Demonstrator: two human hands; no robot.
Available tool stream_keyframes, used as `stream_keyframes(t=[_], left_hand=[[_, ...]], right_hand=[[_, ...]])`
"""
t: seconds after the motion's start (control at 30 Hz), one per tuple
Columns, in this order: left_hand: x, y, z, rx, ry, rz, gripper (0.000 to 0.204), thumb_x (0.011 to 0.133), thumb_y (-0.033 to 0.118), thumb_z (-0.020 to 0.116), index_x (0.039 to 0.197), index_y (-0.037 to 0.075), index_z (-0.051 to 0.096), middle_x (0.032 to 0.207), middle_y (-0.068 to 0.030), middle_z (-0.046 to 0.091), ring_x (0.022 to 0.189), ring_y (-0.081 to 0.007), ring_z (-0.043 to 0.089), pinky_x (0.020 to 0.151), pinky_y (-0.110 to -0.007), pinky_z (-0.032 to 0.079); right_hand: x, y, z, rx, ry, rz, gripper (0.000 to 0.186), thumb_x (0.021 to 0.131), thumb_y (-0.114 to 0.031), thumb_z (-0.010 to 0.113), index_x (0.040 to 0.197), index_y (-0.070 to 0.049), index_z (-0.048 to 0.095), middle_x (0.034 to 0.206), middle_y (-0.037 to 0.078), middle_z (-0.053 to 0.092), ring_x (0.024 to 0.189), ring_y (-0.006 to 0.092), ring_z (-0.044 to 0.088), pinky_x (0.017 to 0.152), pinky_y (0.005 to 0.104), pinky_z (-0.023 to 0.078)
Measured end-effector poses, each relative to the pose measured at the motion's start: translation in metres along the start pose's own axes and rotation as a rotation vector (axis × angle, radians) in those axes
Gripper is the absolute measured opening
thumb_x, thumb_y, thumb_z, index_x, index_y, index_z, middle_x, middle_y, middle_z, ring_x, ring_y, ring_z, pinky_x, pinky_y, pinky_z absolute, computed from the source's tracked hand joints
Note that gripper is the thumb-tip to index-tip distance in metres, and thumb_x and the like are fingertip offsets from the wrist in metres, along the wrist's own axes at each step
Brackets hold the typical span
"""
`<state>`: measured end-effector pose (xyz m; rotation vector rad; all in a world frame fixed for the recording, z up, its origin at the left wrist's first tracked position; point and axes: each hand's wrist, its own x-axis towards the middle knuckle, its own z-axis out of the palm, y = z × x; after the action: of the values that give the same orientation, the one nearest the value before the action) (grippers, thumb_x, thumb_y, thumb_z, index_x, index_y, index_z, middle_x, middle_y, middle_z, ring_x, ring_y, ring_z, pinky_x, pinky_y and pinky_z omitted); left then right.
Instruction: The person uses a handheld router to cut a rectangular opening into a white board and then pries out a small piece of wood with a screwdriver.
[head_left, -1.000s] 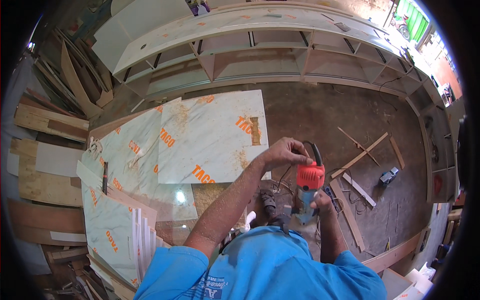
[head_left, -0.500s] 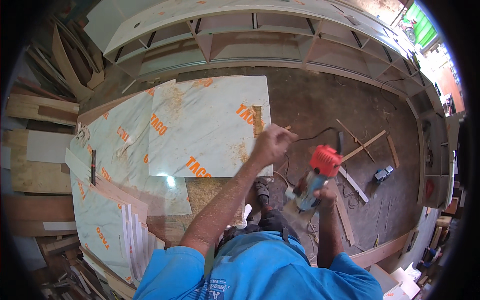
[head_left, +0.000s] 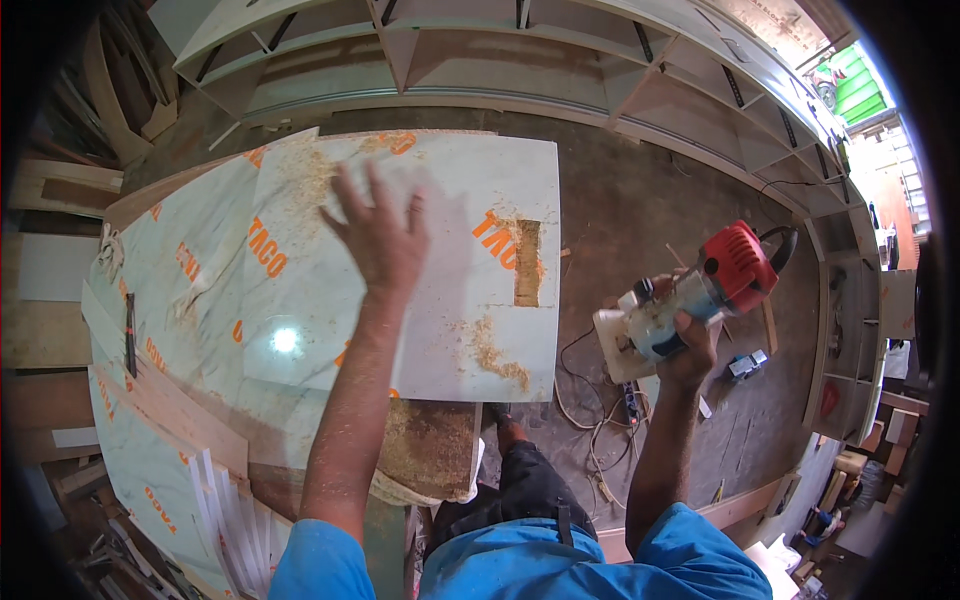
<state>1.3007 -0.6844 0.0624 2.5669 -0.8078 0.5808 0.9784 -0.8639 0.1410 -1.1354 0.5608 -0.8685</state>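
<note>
My right hand (head_left: pixel 690 352) is wrapped round a trim router (head_left: pixel 685 300) with a red motor cap, a grey body and a pale square base. I hold it tilted in the air, off the right side of the board. My left hand (head_left: pixel 378 228) hovers, slightly blurred with fingers spread, over the upper left part of a white marble-patterned board (head_left: pixel 440 300) with orange print. A rectangular recess (head_left: pixel 527 263) is cut near the board's right edge. Sawdust (head_left: pixel 490 355) lies in a heap below the recess, and more is strewn at the board's far left corner.
Beneath lies a larger marbled sheet (head_left: pixel 180 270) with stacked strips (head_left: pixel 225 510) on it. A long open-fronted cabinet (head_left: pixel 490 65) runs along the back. Cables and a power strip (head_left: pixel 631 402), wood strips and a grey tool (head_left: pixel 747 365) are on the floor at right.
My left hand has swung left from the board's right edge to over its upper left, its fingers now spread. The router has risen to the right and tipped over. The view has shifted.
</note>
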Motion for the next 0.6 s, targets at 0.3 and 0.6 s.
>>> stream_keyframes(t=[0.3,0.6], left_hand=[[0.052,-0.075,0.057,-0.163,-0.010,0.017,0.064,0.094,0.052,0.067,0.136,0.005,0.060,0.155,-0.0215,0.042,0.146,-0.0398,0.035,0.119,-0.053,0.029],[0.075,-0.089,0.085,-0.074,-0.089,0.048,0.077,0.087,0.067,0.066,0.138,0.009,0.061,0.147,-0.0126,0.053,0.143,-0.0303,0.042,0.121,-0.046,0.027]], right_hand=[[0.068,0.045,0.073,-0.271,-0.036,-0.273,0.064,0.075,-0.013,0.072,0.133,0.008,0.054,0.109,0.020,0.069,0.096,0.0268,0.069,0.086,0.0390,0.056],[0.096,0.099,0.125,-0.297,0.023,-0.485,0.043,0.073,-0.008,0.072,0.113,0.006,0.062,0.101,0.016,0.070,0.087,0.0239,0.070,0.083,0.0370,0.056]])
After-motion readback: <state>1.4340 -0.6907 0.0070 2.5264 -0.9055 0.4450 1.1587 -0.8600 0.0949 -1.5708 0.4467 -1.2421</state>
